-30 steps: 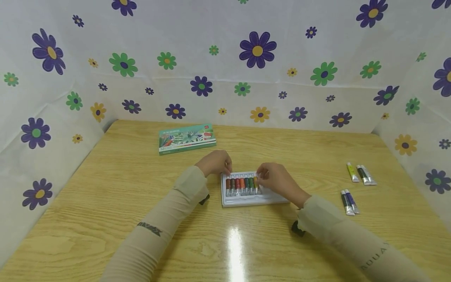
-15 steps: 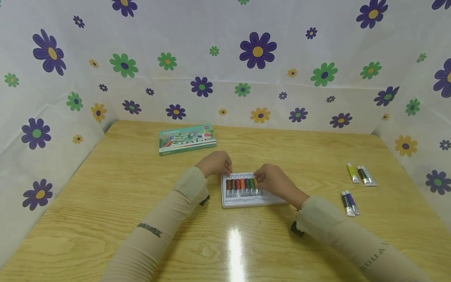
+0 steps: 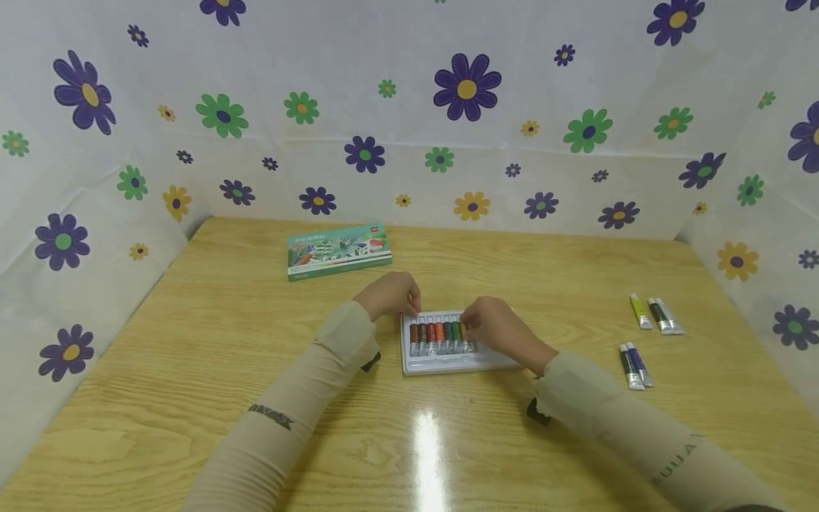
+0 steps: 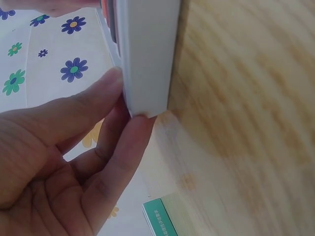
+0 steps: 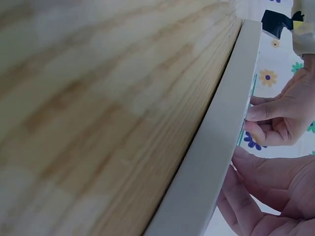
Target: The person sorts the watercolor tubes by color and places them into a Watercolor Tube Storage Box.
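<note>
A white plastic paint tray [image 3: 441, 365] lies flat on the table, with a row of small paint tubes [image 3: 439, 338] in brown, red, orange and green in its left part. My left hand [image 3: 390, 295] holds the tray's far left corner; in the left wrist view, the thumb [image 4: 106, 88] rests at the upper rim and a finger touches the end wall. At the row's right end, my right hand [image 3: 502, 328] pinches an ochre-yellow paint tube [image 3: 464, 329], largely covered by the fingers. That hand also hides much of the tray's right part. In the right wrist view, the tube is out of sight.
A green cardboard paint box [image 3: 339, 252] lies at the back left. To the right lie loose tubes: a yellow one [image 3: 640, 311], a dark one [image 3: 658, 316] beside a white one [image 3: 670, 318], and a dark one [image 3: 630, 366] beside a purple one [image 3: 640, 365]. Flowered cloth walls border the table.
My right hand has shifted slightly left over the ochre-yellow tube, and its fingers now cover more of it. The left hand and tray stay in place; the head view has tilted a little.
</note>
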The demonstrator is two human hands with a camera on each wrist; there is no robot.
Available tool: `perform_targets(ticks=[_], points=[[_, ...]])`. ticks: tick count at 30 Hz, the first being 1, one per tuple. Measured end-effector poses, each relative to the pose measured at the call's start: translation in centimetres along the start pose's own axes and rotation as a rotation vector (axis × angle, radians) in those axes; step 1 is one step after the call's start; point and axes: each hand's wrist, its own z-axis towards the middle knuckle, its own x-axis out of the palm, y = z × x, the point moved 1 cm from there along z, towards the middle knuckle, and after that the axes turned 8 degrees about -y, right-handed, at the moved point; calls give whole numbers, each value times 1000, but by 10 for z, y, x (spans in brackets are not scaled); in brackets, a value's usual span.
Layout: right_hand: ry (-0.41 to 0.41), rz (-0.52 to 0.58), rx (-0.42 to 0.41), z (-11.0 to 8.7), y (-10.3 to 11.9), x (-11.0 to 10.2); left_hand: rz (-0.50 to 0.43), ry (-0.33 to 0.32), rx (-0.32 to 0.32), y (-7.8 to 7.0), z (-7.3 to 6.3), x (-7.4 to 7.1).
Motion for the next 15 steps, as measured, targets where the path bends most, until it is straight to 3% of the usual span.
perform_targets(ticks=[9,15], points=[[4,89,13,-1,-7,-3,-3,-3,-2,1,0,0],[20,91,21,0,-6,-4,2,-5,-5,1,1,0]])
